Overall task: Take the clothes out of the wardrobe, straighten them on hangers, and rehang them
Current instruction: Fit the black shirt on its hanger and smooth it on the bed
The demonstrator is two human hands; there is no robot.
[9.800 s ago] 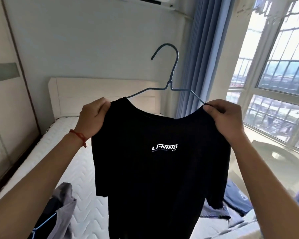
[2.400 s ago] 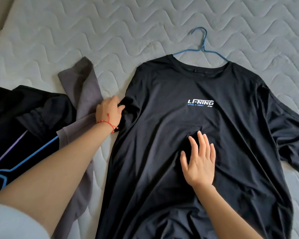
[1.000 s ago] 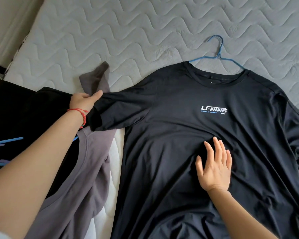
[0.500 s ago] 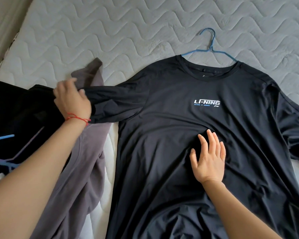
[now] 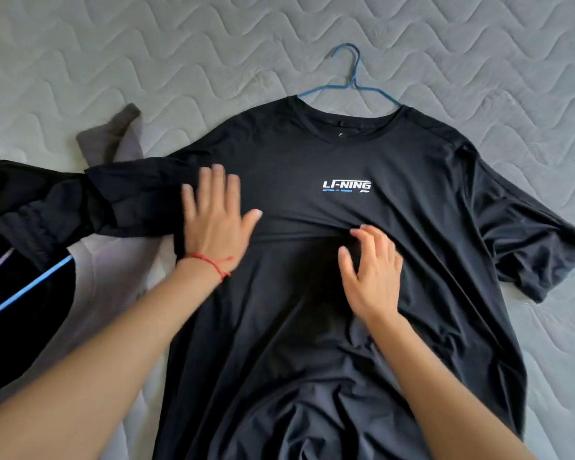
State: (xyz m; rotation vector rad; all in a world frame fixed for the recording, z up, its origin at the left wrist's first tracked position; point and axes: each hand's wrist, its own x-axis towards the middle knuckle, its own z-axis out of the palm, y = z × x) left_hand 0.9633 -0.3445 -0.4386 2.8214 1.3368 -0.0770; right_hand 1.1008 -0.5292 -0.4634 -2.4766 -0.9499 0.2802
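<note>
Black T-shirt (image 5: 329, 293) laid flat, front up, on a quilted grey mattress (image 5: 146, 54); its long axis runs from the collar at the far side to the hem at the near edge of view, the collar pointing away from the person and slightly right; white "LI-NING" lettering sits on the chest. Blue wire hanger (image 5: 352, 78) inside the neck opening, its hook projecting beyond the collar, away from the person, and its shoulders disappearing under the fabric. Left hand (image 5: 213, 224), a red string bracelet (image 5: 213, 262) at its wrist, lies palm down where the left-side sleeve meets the body, fingers straight and slightly spread, thumb out to the right; that sleeve stretches out to the left, over a grey garment (image 5: 113, 141) and against a black garment with blue and lilac stripes (image 5: 17, 277). Right hand (image 5: 372, 270) rests on the chest below the lettering, fingers spread and bent, the tips on a horizontal fold of cloth; whether they pinch it cannot be told.
</note>
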